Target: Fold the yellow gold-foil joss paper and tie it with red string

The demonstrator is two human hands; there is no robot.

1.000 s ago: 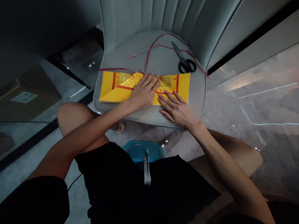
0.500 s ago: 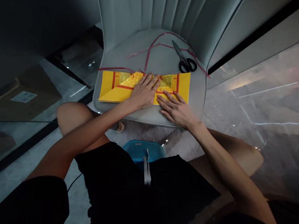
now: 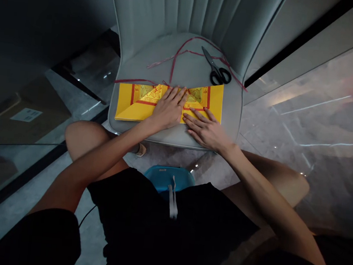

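Note:
Folded yellow paper (image 3: 128,109) with red and green print lies across the front of a grey chair seat (image 3: 145,71). My left hand (image 3: 169,108) rests flat on its middle, fingers stretched toward the chair back and covering part of the print. My right hand (image 3: 207,129) lies beside it with fingers spread over the paper's lower right part. A red ribbon (image 3: 174,62) loops over the seat behind the paper, and its near end meets the paper's far edge. Black-handled scissors (image 3: 217,71) lie on the seat behind the paper's right end, blades pointing away.
The chair's ribbed back (image 3: 191,6) rises behind the seat. Below the seat's front edge is a blue stool (image 3: 159,175) between my legs. A cardboard box (image 3: 39,104) with a white label is at the left, near a dark frame.
Both hands keep nearly the same place on the paper. The whole view has shifted very slightly; the paper, ribbon and scissors lie as before.

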